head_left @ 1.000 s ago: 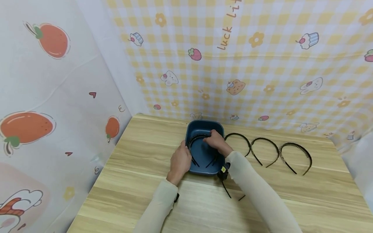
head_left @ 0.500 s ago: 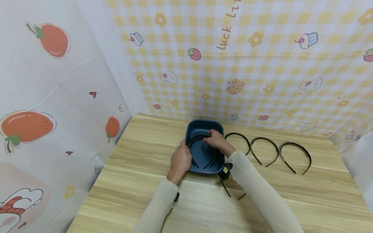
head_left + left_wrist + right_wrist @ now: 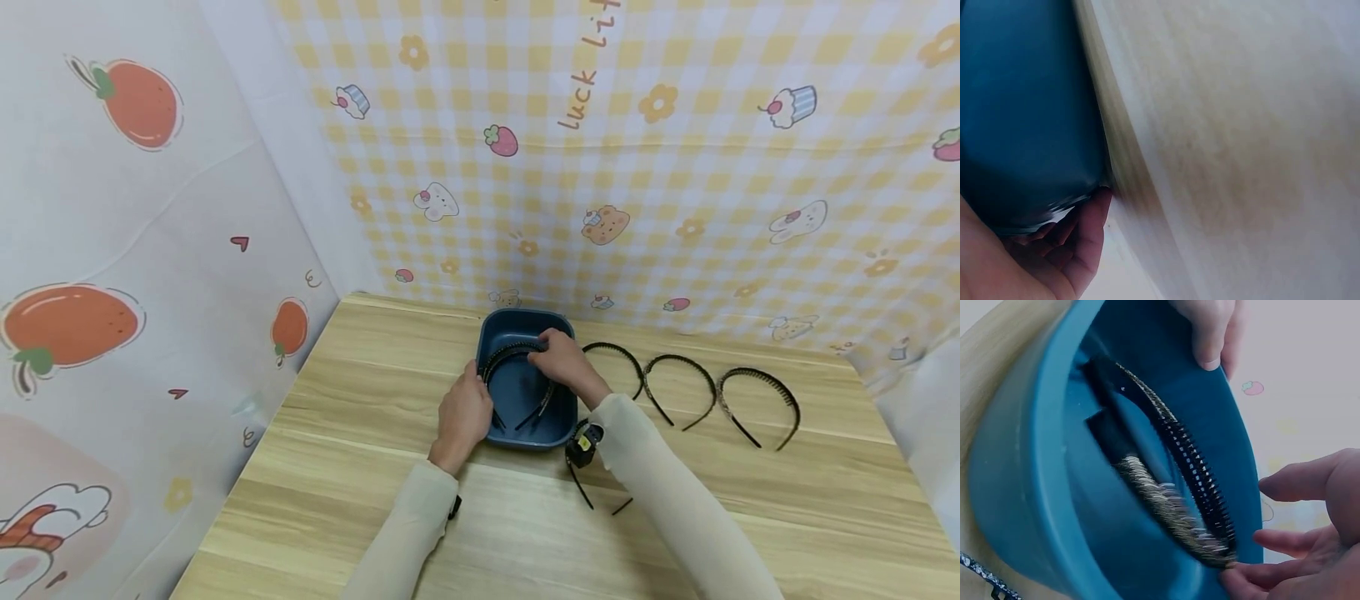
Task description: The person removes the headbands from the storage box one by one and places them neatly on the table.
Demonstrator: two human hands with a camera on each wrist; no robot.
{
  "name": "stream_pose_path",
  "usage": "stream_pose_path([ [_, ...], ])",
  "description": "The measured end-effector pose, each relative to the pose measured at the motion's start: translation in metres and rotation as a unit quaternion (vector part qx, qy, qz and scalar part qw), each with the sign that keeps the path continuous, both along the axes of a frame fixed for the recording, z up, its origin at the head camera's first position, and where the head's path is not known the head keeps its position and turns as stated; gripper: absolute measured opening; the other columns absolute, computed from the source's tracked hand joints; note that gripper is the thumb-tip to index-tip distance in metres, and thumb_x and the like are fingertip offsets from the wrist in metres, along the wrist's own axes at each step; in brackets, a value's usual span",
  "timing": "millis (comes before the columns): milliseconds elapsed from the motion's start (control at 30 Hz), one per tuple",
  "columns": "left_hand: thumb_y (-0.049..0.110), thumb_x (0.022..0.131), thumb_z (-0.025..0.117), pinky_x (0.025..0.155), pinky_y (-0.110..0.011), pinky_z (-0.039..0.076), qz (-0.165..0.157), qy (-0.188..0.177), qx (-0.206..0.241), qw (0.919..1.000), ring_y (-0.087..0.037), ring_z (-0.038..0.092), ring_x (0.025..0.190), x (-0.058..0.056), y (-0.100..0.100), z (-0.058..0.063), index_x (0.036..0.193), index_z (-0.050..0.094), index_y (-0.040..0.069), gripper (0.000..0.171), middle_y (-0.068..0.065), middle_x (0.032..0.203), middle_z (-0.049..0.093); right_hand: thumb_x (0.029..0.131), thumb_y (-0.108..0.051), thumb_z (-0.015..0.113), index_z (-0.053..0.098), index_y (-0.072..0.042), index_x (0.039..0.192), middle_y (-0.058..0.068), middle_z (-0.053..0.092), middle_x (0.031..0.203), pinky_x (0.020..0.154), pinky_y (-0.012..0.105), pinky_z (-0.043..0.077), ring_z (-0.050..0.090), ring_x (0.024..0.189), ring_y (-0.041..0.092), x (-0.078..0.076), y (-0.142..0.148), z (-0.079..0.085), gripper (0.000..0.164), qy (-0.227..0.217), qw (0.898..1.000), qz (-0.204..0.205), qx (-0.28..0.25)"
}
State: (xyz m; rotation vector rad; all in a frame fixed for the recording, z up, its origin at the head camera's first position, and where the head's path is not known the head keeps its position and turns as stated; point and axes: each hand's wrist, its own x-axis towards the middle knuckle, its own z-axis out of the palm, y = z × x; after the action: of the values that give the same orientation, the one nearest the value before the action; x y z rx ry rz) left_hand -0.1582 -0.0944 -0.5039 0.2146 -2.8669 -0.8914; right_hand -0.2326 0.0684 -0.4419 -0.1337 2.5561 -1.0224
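Note:
A dark blue plastic basin (image 3: 517,445) sits near the back of the table. My left hand (image 3: 465,410) grips its left wall, with the thumb inside the rim in the right wrist view. Black toothed hair headbands (image 3: 1194,472) lie nested inside, one with a gold-flecked band (image 3: 1166,500); their exact number is hard to tell. Over the basin's right side is my right hand (image 3: 561,360). In the right wrist view its thumb and fingers are spread apart, and one fingertip touches the bend of the gold-flecked headband.
Three headbands lie in a row right of the basin: one close by (image 3: 633,367), one in the middle (image 3: 686,360) and one farthest right (image 3: 787,396). Another headband (image 3: 577,485) lies in front, partly covered by my right wrist. A patterned cloth (image 3: 465,242) hangs behind the table.
My right hand has shifted slightly right and up. The free ends of the headband under it have swung a little left inside the basin. My left hand stays at the same wall.

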Motion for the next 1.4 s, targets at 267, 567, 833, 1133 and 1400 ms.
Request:
stream_pose_path([
  [267, 0.019, 0.097, 0.035, 0.05, -0.037, 0.044, -0.002, 0.004, 0.001, 1.0, -0.026, 0.061, 0.069, 0.0, 0.0, -0.002, 0.132, 0.041, 0.006, 0.038, -0.01, 0.101, 0.062, 0.086, -0.012, 0.059, 0.05, -0.002, 0.122, 0.014, 0.052, 0.119, 0.083, 0.041, 0.044, 0.05, 0.107, 0.029, 0.001, 0.007, -0.004, 0.039, 0.025, 0.999, -0.019, -0.029],
  [567, 0.019, 0.097, 0.035, 0.047, -0.034, 0.041, -0.006, 0.007, 0.006, 0.9999, -0.024, 0.06, 0.065, 0.0, -0.001, -0.002, 0.132, 0.041, 0.005, 0.038, -0.011, 0.101, 0.062, 0.082, -0.008, 0.063, 0.058, -0.007, 0.116, 0.011, 0.057, 0.116, 0.086, 0.043, 0.043, 0.051, 0.108, 0.028, 0.001, 0.014, -0.004, 0.034, 0.05, 0.997, -0.008, -0.06],
  [833, 0.018, 0.097, 0.035, 0.047, -0.034, 0.041, -0.007, 0.008, 0.005, 0.9999, -0.025, 0.06, 0.066, 0.001, -0.001, -0.001, 0.132, 0.041, 0.005, 0.038, -0.011, 0.106, 0.062, 0.081, -0.006, 0.065, 0.053, -0.003, 0.12, 0.014, 0.054, 0.115, 0.074, 0.035, 0.049, 0.056, 0.097, 0.026, 0.002, 0.019, -0.003, 0.041, 0.015, 0.996, -0.013, -0.092],
  [1133, 0.019, 0.097, 0.034, 0.048, -0.035, 0.042, -0.008, 0.01, 0.003, 0.9999, -0.025, 0.06, 0.067, 0.001, -0.001, -0.001, 0.13, 0.043, 0.005, 0.037, -0.01, 0.102, 0.062, 0.081, -0.007, 0.065, 0.056, -0.001, 0.113, 0.013, 0.056, 0.102, 0.071, 0.037, 0.05, 0.06, 0.074, 0.021, 0.001, 0.022, -0.003, 0.034, 0.002, 0.995, -0.031, -0.099],
  [1400, 0.02, 0.097, 0.032, 0.044, -0.032, 0.04, -0.01, 0.003, 0.005, 0.9999, -0.023, 0.059, 0.063, 0.0, -0.001, -0.002, 0.131, 0.041, 0.005, 0.038, -0.012, 0.104, 0.062, 0.082, -0.002, 0.061, 0.058, 0.0, 0.109, 0.014, 0.058, 0.099, 0.061, 0.03, 0.049, 0.059, 0.07, 0.02, 0.002, 0.023, -0.003, 0.027, 0.015, 0.992, -0.038, -0.116],
])
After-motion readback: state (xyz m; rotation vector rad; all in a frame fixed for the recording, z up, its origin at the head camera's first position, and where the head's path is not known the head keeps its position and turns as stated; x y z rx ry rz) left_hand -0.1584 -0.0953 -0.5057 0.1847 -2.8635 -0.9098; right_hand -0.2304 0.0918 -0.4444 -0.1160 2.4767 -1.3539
